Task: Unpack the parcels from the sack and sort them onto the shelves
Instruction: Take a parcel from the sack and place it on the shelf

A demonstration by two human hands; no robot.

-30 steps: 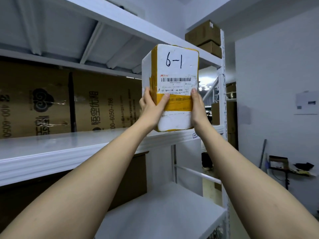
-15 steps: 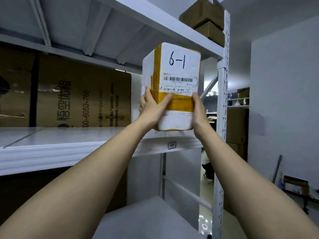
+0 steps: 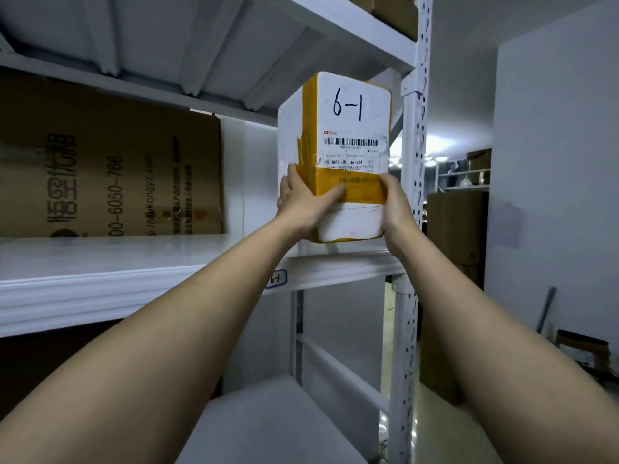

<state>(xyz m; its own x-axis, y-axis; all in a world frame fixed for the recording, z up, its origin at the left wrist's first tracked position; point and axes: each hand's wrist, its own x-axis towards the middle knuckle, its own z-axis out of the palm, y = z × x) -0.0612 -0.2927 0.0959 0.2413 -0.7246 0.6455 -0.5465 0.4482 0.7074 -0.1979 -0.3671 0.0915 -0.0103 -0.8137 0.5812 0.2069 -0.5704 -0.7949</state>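
Both hands, left hand point(image 3: 303, 199) and right hand point(image 3: 395, 202), clasp the upright white parcel point(image 3: 348, 128) centre-frame above the shelf point(image 3: 134, 262), a brown carton point(image 3: 110, 169) at left and the shelf post point(image 3: 413, 162) just right.

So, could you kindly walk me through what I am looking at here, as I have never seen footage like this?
There is no machine here: a person wears a camera on the head, looking forward and down along their bare arms. The left hand and right hand grip a white foam parcel from either side. It is bound with yellow tape, carries a barcode label and has "6-1" handwritten on it. The parcel is upright at the right end of a white metal shelf, whose front edge bears a small tag that seems to read the same. Whether it already rests on the shelf is unclear. Further left stands a large brown carton.
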